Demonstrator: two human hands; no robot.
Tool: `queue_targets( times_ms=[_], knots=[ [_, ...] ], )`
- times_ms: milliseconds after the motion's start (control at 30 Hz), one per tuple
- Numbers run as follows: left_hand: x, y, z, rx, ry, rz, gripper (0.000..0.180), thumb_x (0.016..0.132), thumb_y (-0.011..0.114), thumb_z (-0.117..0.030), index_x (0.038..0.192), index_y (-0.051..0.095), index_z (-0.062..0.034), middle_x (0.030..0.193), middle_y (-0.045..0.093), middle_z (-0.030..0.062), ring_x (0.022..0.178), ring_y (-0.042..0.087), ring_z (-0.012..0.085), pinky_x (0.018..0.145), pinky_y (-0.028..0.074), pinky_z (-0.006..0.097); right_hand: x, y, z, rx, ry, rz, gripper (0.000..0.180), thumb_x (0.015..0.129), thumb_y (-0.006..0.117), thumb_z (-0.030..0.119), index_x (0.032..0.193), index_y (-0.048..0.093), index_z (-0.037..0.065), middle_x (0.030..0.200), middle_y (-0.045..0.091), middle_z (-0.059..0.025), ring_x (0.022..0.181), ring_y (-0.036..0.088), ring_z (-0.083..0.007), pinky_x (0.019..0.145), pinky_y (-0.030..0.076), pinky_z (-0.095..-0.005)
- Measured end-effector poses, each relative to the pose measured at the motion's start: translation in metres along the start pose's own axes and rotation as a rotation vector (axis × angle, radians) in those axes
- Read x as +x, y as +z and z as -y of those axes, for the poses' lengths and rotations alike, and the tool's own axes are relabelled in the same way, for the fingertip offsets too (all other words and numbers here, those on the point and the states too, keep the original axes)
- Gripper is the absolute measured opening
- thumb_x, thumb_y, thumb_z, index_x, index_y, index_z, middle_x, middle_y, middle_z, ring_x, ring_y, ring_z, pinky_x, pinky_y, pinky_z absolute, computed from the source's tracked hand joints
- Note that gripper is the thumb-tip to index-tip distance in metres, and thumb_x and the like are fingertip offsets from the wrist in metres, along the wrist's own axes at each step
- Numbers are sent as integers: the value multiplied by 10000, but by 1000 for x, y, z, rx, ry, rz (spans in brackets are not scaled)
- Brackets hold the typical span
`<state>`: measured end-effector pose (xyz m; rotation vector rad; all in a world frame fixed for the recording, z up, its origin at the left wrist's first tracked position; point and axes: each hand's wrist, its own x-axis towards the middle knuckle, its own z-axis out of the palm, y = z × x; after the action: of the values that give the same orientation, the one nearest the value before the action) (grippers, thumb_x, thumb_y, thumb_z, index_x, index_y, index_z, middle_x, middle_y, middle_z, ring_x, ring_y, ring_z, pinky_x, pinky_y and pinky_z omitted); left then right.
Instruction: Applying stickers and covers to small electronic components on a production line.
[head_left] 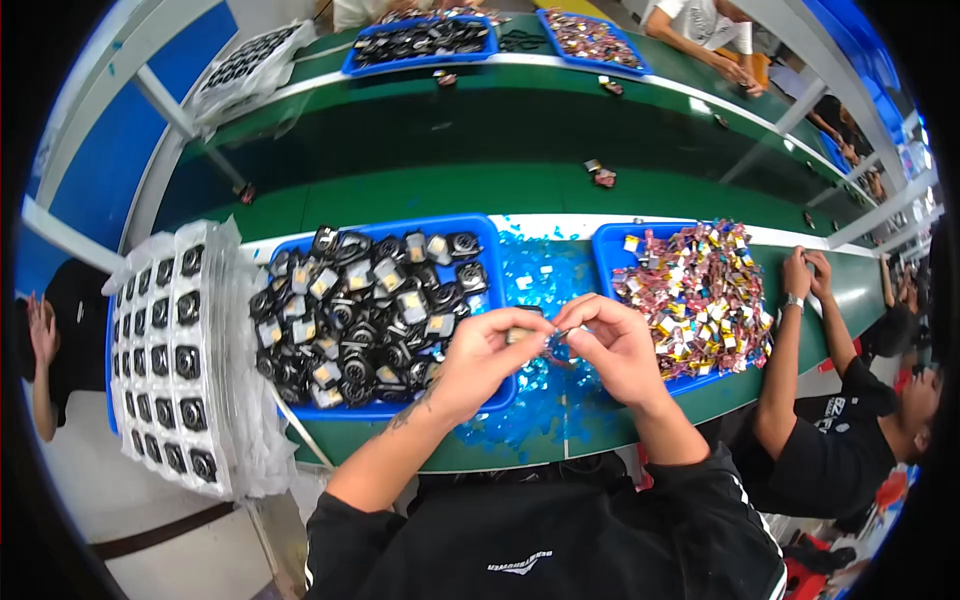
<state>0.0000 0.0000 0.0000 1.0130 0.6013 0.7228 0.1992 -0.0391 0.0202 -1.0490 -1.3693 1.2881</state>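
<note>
My left hand [485, 355] and my right hand [615, 350] meet over the table between two blue trays, fingertips almost together. Thumb and fingers of the left hand pinch a small wired part [519, 335] with a tan face; much of it is hidden. The right hand's fingertips close on its thin wires, which hang just below. On the left, the blue tray [492, 235] holds a heap of black housings [355, 365] with round rings and pale squares. At the right, the other blue tray [605, 240] is heaped with small wired parts [700, 310], pinkish wires and yellow-white tabs.
Scraps of blue film [525, 400] litter the table between the trays. Stacked white moulded trays [220, 350] with black round parts stand far left. Beyond runs a green conveyor belt [420, 180] carrying a few wired bundles [602, 177]. A co-worker's hands [805, 270] are close on the right.
</note>
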Motion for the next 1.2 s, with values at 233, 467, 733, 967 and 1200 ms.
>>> queue_targets(
  times_ms=[233,467,733,967,1200],
  knots=[
    [3,4,-22,1301,793,-471,284,701,597,101,968,668,35,948,693,164,844,657,319,747,541,375,-7,-5,6,162,75,-106,124,945,594,56,1060,607,14,936,618,-34,847,613,-110,776,525,-278],
    [1,13,-15,722,220,-304,256,828,678,-5,1083,695,-14,803,688,55,643,552,41,579,420,198,-13,12,6,-430,-160,-98,115,845,702,73,957,700,45,1092,594,-135,981,626,-280,832,508,-360],
    [-5,28,-3,305,325,-257,391,855,650,77,1239,572,89,1199,604,151,1004,641,170,825,554,273,-2,30,-17,293,-62,-240,160,903,649,27,1051,702,-4,1147,564,-103,956,626,-140,792,551,-252],
    [6,13,-5,72,168,-372,268,967,560,-54,1190,589,92,1065,669,143,931,669,172,797,584,272,-9,6,21,-389,-169,-287,208,832,657,-43,1023,723,10,830,647,-74,743,619,-140,669,493,-251],
    [4,2,-1,90,102,-180,374,923,625,-33,1274,542,68,1098,664,128,927,647,126,810,549,244,-4,21,15,-468,-57,-252,217,807,718,-6,1020,703,38,738,634,-37,493,416,-76,465,369,-256]
  ],
)
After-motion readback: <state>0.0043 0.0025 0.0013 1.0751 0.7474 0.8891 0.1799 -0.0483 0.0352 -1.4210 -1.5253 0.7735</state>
